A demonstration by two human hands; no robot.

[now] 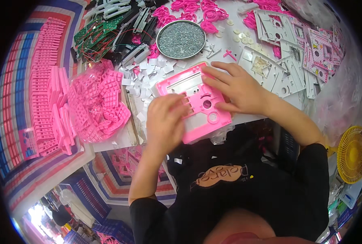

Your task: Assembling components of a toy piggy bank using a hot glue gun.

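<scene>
A pink plastic housing panel (197, 95) with a rectangular window and round holes lies on the table edge in front of me. My left hand (164, 120) covers its left side, fingers curled down onto a small white keypad piece there. My right hand (236, 87) lies flat on the panel's right and upper part, fingers spread and pressing it. Whether anything small is pinched in the left fingers is hidden.
A round metal dish of screws (181, 39) stands behind the panel. A clear bag of pink keypads (99, 101) lies to the left, beside stacked pink parts (46, 89). Green circuit boards (93, 36) are far left, white plastic frames (278, 69) right, a yellow fan (352, 154) lower right.
</scene>
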